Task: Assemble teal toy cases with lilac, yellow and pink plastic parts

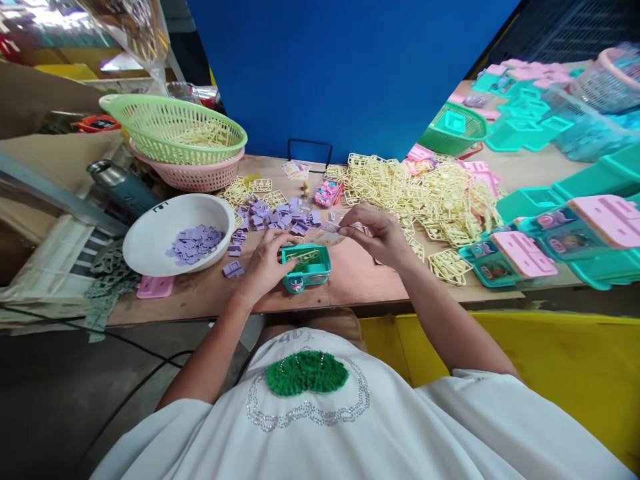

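Note:
My left hand (269,262) has its fingers on the left rim of a small teal plastic box (316,269). A cream-coloured plastic frame piece (303,256) lies inside the box, and a small printed patch with pink shows on its front. To the right, my right hand (376,233) pinches a small clear piece (333,227) just above the tabletop. It looks like thin transparent plastic; its exact kind is not visible. Purple plastic pieces (280,217) lie scattered behind my left hand. A big heap of cream plastic frames (400,190) sits beyond my right hand.
At left stands a white bowl (135,243) of purple pieces, near stacked green (235,143) and pink baskets and a flask (123,187). A bag of pink and blue bits (327,193) lies mid-table. Teal boxes with pink lids (525,253) are stacked at right. A blue panel (340,73) rises behind.

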`<act>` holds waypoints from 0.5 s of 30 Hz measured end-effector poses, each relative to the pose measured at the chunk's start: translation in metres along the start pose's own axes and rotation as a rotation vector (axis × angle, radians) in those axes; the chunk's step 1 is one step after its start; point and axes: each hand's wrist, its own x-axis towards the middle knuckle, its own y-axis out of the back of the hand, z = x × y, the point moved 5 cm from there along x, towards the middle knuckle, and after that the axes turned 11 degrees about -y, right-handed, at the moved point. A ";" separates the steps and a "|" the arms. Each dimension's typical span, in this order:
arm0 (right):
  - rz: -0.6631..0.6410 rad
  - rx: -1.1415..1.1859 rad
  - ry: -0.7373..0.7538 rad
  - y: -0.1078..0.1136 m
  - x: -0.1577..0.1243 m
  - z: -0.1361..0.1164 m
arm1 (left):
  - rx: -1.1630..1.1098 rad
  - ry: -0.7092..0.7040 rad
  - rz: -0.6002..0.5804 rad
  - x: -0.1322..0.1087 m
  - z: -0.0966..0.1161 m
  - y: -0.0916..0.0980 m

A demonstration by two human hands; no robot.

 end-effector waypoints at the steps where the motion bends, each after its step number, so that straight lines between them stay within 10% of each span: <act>1: -0.006 0.003 -0.008 0.000 -0.002 0.000 | -0.004 0.014 0.008 -0.002 0.001 0.001; 15: 0.035 0.089 -0.226 0.001 -0.034 0.034 | 0.018 0.028 -0.178 -0.016 0.018 0.006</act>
